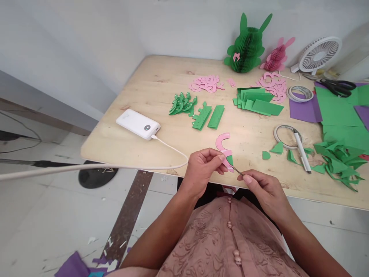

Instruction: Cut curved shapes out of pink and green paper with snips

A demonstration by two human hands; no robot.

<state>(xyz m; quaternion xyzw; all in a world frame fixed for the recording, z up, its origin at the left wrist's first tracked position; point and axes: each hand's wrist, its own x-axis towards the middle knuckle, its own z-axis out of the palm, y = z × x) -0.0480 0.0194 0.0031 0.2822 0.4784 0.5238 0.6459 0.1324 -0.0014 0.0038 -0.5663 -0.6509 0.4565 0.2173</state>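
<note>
Near the table's front edge, my left hand (205, 167) pinches a thin dark stick-like tool (236, 170) at its upper left end. My right hand (263, 188) holds the other end between thumb and fingers. Just beyond my left fingertips lies a curved pink paper piece (221, 142), partly covered by the hand. A small green piece (230, 159) shows beside it, against more pink paper. Whether my left fingers also grip the pink paper is hard to tell.
A white power bank (138, 124) with a cable lies left. Green cutouts (182, 104), pink cutouts (206, 83) and folded green strips (256, 100) lie behind. Tape rolls (300, 93), a white pen (302, 151), scissors (338, 87) and green scraps (340, 159) are right.
</note>
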